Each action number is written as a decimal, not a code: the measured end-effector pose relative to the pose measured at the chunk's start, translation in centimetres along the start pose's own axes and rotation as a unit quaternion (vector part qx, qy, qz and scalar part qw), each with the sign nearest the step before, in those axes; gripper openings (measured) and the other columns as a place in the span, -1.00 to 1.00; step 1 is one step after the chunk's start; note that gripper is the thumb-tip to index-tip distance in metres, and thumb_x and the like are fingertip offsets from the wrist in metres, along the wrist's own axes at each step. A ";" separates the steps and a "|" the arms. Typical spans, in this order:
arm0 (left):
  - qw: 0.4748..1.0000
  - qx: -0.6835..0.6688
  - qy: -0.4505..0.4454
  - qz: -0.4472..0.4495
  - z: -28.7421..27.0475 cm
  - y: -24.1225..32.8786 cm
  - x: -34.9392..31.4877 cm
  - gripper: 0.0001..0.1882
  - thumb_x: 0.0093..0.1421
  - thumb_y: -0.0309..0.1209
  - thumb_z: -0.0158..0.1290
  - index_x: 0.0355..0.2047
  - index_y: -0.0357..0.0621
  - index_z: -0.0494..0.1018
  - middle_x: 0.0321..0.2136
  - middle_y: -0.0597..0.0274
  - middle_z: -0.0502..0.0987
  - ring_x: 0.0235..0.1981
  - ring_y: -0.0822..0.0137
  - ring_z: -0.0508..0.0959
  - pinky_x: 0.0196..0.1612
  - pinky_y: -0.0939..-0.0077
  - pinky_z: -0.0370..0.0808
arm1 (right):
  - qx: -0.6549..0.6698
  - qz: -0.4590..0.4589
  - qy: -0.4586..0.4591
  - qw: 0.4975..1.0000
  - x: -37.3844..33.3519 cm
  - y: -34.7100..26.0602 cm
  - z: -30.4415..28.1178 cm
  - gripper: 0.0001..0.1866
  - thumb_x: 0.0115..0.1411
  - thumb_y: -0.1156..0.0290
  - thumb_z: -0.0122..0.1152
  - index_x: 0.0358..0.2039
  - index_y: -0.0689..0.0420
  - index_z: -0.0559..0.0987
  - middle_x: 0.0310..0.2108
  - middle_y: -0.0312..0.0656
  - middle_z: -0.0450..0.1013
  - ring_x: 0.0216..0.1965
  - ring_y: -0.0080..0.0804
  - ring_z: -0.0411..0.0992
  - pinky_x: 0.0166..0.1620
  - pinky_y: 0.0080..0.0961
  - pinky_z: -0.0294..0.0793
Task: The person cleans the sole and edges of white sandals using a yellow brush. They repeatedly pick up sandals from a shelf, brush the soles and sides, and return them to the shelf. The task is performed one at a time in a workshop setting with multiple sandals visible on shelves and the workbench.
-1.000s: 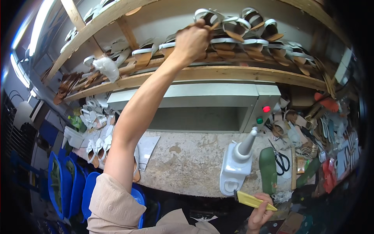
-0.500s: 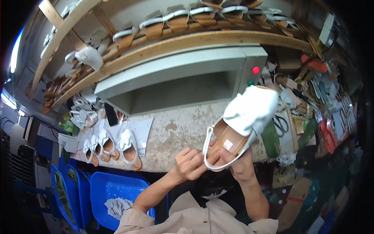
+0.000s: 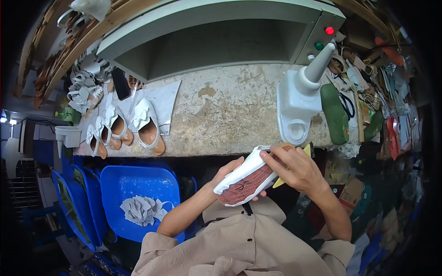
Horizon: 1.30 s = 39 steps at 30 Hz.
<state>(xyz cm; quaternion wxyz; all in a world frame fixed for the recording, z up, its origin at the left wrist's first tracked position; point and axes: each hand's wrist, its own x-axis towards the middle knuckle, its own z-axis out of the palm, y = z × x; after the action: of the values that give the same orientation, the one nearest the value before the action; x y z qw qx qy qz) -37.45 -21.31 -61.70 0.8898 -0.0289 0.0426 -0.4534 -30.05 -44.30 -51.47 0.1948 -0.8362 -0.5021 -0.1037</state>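
Head view, looking down over the person's lap at the near edge of a stone-topped workbench (image 3: 230,115). Both hands grasp a single white sandal (image 3: 248,177) turned sole-up, so that its reddish-brown sole faces the camera; the sandal lies tilted, toe end toward the lower left, heel end toward the upper right, just in front of the bench edge and above the beige shirt (image 3: 239,244). The left hand (image 3: 230,172) cups the sandal from beneath on its far-left side, with only the fingers and thumb showing around the white edge. The right hand (image 3: 294,168) closes over the heel end, fingers spread across the sole; a yellow flat tool (image 3: 281,181) pokes out below this hand, and whether it is gripped by the palm cannot be told. On the bench, right of centre, stands a white moulded stand (image 3: 299,103) with a grey cone on top; a green shoe form (image 3: 335,112) lies just beside it to the right. At the far left of the bench a row of finished white sandals (image 3: 124,129) with tan insoles rests on a sheet of paper. Blue plastic chairs (image 3: 138,193) sit below the bench on the left, one holding crumpled white material (image 3: 140,209)
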 end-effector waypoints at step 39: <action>0.915 0.277 0.234 0.179 0.6 1.1 0.5 0.16 -0.13 0.22 0.31 0.27 -0.30 0.09 0.07 -0.11 0.37 0.04 -0.09 0.49 0.04 0.02 0.53 | 0.465 0.504 0.011 0.727 -4.0 11.7 -0.3 -0.80 0.18 0.46 0.29 -0.22 0.31 0.63 -0.38 -0.18 0.58 -0.44 -0.57 0.48 -0.32 -0.59 0.49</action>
<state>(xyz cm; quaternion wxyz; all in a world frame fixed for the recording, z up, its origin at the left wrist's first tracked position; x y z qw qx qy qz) -36.26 -21.07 -61.17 0.8930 0.3335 0.1267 -0.2744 -21.65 -52.60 -55.25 0.5886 -0.7696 0.0106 0.2472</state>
